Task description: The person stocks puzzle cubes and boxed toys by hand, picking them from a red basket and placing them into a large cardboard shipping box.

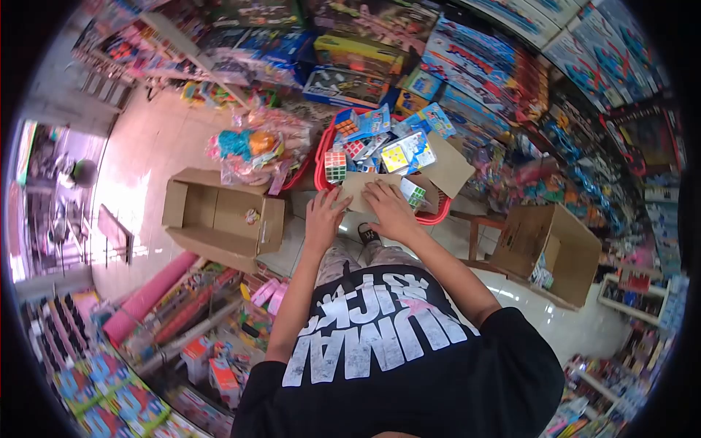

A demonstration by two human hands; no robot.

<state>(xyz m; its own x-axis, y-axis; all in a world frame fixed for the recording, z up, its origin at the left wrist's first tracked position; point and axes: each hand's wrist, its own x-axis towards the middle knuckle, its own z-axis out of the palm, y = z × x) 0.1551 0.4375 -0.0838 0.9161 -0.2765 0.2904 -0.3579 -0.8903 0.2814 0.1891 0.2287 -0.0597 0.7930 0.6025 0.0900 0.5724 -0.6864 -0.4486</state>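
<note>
A red basket point(320, 157) holds packaged and loose puzzle cubes. My left hand point(326, 213) touches the near left edge of a brown cardboard piece point(358, 191) at the basket's front, its fingers apart. Fingers spread, my right hand point(389, 210) lies on the same cardboard. Just right of it is a white-framed cube with green squares point(412, 193). A cube with red and green faces point(335, 166) stands at the basket's left side. Behind the cardboard is a yellow-faced cube in a blue and white pack point(407, 152). Parts of the basket's contents are hidden under the cardboard.
An open cardboard box point(212, 212) is at the left, another point(551, 255) at the right. Plastic-wrapped toys point(252, 146) lie left of the basket. Boxed toys point(350, 84) stand behind it. A pink roll point(150, 298) lies at the lower left.
</note>
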